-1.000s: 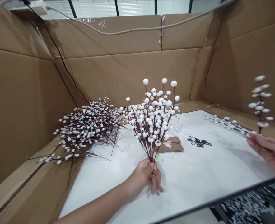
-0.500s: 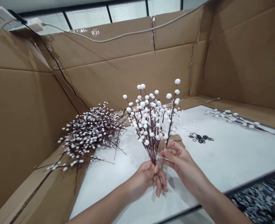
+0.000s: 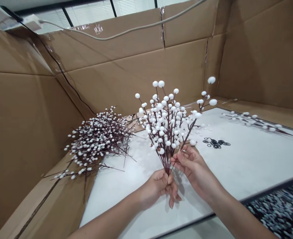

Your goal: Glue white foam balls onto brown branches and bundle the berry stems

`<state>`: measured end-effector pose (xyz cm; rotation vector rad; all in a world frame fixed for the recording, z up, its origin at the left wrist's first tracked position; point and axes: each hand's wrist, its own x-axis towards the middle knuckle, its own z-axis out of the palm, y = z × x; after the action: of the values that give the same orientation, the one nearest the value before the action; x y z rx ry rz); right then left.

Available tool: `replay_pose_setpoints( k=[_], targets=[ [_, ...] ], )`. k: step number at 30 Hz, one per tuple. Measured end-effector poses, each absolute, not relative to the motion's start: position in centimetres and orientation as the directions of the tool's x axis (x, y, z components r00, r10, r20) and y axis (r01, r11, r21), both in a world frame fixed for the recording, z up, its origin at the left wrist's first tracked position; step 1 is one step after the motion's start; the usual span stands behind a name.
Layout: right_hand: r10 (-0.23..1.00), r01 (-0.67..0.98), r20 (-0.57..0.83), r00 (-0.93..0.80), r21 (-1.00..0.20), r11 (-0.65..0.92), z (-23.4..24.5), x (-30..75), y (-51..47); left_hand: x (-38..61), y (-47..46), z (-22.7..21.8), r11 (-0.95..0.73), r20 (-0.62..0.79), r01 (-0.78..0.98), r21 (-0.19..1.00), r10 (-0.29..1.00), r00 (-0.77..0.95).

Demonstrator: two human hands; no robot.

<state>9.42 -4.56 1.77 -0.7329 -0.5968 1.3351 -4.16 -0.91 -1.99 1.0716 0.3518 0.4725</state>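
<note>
A bunch of white-berried sprays stands upright at centre frame, its dark stems drawn together low down. The left hand is closed in a fist around those stems, fingers curled tight, with the berry heads fanning out above it. Just to its right, the right hand is nearly closed, with thumb and fingers pinching the lower stem of a single spray. That spray leans up and to the right, its stem end close beside the bunch and its berries standing apart from the rest.

Gripping low keeps the thin stems clear of the berries, which crowd together and look likely to snag on one another. The leaning spray's side branches sit close to the bunch's outer berries.

Upper left of the hands, a loose heap of sprays lies at the edge of a white board. Another spray lies along the board's far right edge. Black rubber rings sit right of centre, with loose white berries scattered nearer the bunch. Cardboard walls rise behind, and a dark-and-white mass of berries shows at lower right, beyond the board.
</note>
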Motion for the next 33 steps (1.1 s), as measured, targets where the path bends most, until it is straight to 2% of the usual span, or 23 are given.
replay_pose_setpoints(
  k=[7,15,23,33],
  targets=[
    [0.989,-0.62,-0.038,0.14,-0.783,0.058,1.53,9.38,-4.39,-4.2,-0.82,-1.79,0.392,-0.029,-0.211,0.895,0.524,0.851],
    [0.973,-0.466,0.005,0.229,-0.878,0.114,1.5,9.22,-4.07,-4.28,-0.87,-1.93,0.388,-0.037,-0.2,0.9,0.525,0.851],
    [0.982,-0.417,-0.076,0.171,-0.909,0.002,1.84,9.42,-4.3,-4.22,-0.86,-1.99,0.376,-0.024,-0.198,0.905,0.51,0.86],
    [0.972,-0.219,0.045,0.232,-0.971,0.098,1.48,9.17,-3.68,-4.12,-1.17,-1.74,0.342,-0.028,-0.199,0.918,0.556,0.831]
  ],
)
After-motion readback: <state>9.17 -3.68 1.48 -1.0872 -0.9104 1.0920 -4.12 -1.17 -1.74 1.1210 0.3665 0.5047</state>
